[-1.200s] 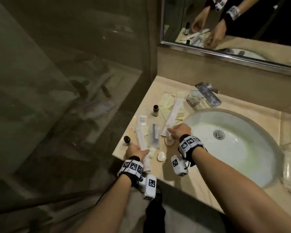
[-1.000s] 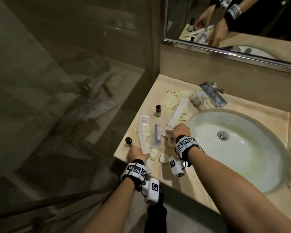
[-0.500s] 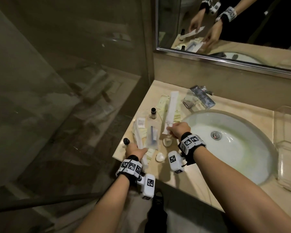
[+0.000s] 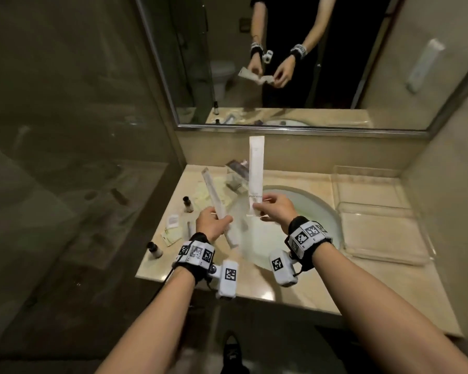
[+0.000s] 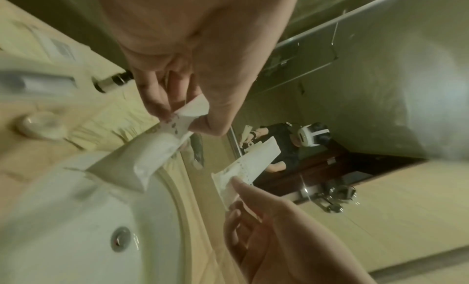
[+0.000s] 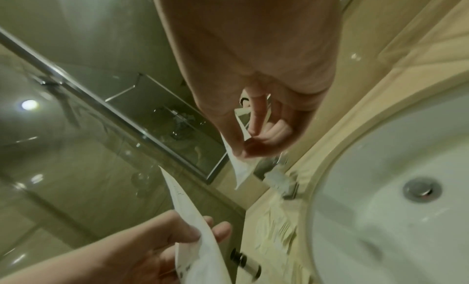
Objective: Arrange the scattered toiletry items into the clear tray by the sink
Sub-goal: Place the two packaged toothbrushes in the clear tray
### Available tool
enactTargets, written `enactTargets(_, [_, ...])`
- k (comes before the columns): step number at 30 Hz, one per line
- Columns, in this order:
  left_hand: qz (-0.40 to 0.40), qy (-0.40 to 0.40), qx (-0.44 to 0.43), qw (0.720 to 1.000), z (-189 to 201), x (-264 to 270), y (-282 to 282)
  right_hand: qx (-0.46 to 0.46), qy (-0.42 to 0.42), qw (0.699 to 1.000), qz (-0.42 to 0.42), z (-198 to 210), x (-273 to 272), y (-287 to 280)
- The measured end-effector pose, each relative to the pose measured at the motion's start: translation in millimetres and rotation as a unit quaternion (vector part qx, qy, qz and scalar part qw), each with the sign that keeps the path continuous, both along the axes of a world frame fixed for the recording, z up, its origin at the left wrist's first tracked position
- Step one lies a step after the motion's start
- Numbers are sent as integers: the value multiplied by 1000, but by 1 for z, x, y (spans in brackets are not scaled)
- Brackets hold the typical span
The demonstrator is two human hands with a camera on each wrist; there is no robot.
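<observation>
The left hand [image 4: 212, 222] is gripping a long white sachet [image 4: 216, 197] near its lower end, fingers curled round it, so that it is tilting up and to the left above the counter [image 4: 303, 292]. The right hand [image 4: 274, 209] is pinching the bottom of a second white sachet [image 4: 256, 174] between thumb and fingertips, holding it upright over the sink [image 4: 308, 211]. The clear tray [image 4: 376, 233] is sitting to the right of the sink, while two small dark-capped bottles [image 4: 187, 204] and flat packets [image 4: 172, 221] are lying on the counter to the left.
</observation>
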State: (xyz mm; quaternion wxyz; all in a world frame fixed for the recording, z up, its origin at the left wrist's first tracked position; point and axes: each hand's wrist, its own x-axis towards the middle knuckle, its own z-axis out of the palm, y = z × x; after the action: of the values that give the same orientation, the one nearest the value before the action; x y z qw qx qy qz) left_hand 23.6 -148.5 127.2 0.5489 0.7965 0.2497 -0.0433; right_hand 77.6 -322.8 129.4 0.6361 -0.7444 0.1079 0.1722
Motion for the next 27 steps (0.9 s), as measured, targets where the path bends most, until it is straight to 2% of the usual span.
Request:
enactTargets(7, [-132,-14,-78,988,15,0,-107,5,-29,1000,-12,15,-45,-125])
enactTargets(12, [-212,-18,-127,969,14,10,-164,0,-19,997,-72,5,-52,-189])
enactTargets(20, [-255,20,-155,954,-8,66,-227,-14,9,993,-114,-16,-26,-257])
enactTargets(27, [-275,56,-173,944,-36,121,-252,-54,39,987,-143,-40,9,-299])
